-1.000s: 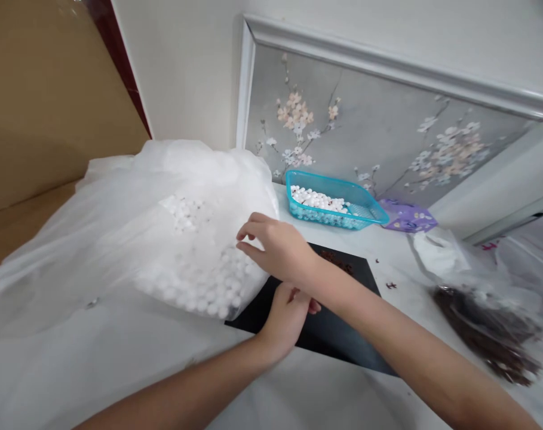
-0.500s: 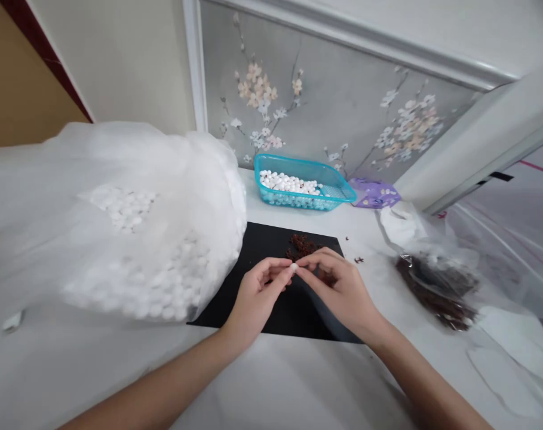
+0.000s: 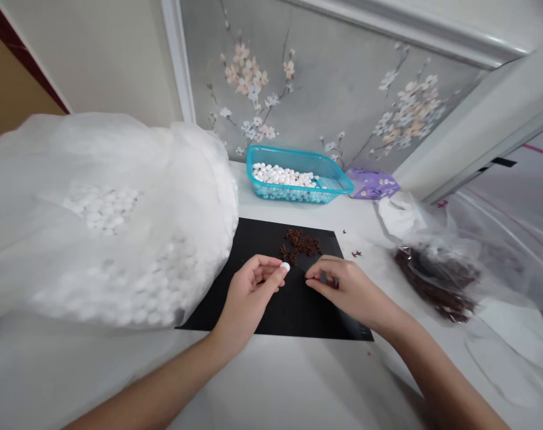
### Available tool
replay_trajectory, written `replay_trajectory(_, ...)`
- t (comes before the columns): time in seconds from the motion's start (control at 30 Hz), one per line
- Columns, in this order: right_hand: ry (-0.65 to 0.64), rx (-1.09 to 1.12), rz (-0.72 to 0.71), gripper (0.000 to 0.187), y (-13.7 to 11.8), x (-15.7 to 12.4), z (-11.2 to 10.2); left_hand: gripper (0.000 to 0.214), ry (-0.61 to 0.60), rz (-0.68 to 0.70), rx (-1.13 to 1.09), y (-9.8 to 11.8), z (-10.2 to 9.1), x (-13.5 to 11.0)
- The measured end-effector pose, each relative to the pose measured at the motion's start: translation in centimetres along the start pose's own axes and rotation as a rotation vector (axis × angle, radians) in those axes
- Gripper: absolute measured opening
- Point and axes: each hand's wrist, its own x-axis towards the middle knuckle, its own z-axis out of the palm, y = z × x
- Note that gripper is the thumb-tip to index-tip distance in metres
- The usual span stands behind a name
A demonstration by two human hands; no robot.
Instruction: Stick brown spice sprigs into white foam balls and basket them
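A big plastic bag of white beads (image 3: 119, 239) sits left of the hands. The left hand (image 3: 248, 292) pinches one white bead (image 3: 285, 267). The right hand (image 3: 349, 286) is apart from it, and I cannot tell if it holds anything. Both are over a black mat (image 3: 343, 322), just below brown bits (image 3: 298, 245). A blue basket (image 3: 293, 196) is ahead. A see-through bag of dark stuff (image 3: 435, 280) is to the right.

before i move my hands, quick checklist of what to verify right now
1. White bead pinched in the fingertips of the left hand: ok
2. Right hand holding a brown bit: cannot tell
3. Brown bits grouped together on the black mat: ok
4. Blue plastic basket upright, with white beads inside: ok
5. Clear plastic bag of white beads lying clear of the brown bits: ok
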Motion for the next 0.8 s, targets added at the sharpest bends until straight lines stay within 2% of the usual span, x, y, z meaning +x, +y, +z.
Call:
replay_trajectory(0.07, 0.008, 0.014, -0.003, 0.015, -0.1, 0.1, 0.1, 0.024, -0.001, -0.01, -0.005, 0.1, 0.0, -0.1)
replay_trajectory(0.13, 0.069, 0.064, -0.007, 0.015, -0.5, 0.0, 0.2, 0.025, 0.004, -0.026, -0.011, 0.1, 0.0, -0.1)
replay_trajectory(0.23, 0.157, 0.272, 0.016, 0.017, -1.6, -0.2, 0.3, 0.027, -0.011, -0.027, -0.001, 0.1, 0.0, -0.1)
replay_trajectory(0.33, 0.083, 0.544, 0.07, 0.023, -2.6, -0.6, 0.7, 0.025, -0.038, 0.007, 0.018, 0.1, 0.1, 0.0)
replay_trajectory(0.43, 0.002, 0.715, 0.113, 0.027, -3.1, -0.7, 1.3, 0.024, -0.053, 0.028, 0.023, 0.2, 0.1, -0.1)
replay_trajectory(0.8, -0.018, 0.815, 0.135, 0.027, -2.9, -0.5, 1.8, 0.024, -0.097, 0.05, 0.063, 0.2, -0.1, -0.1)
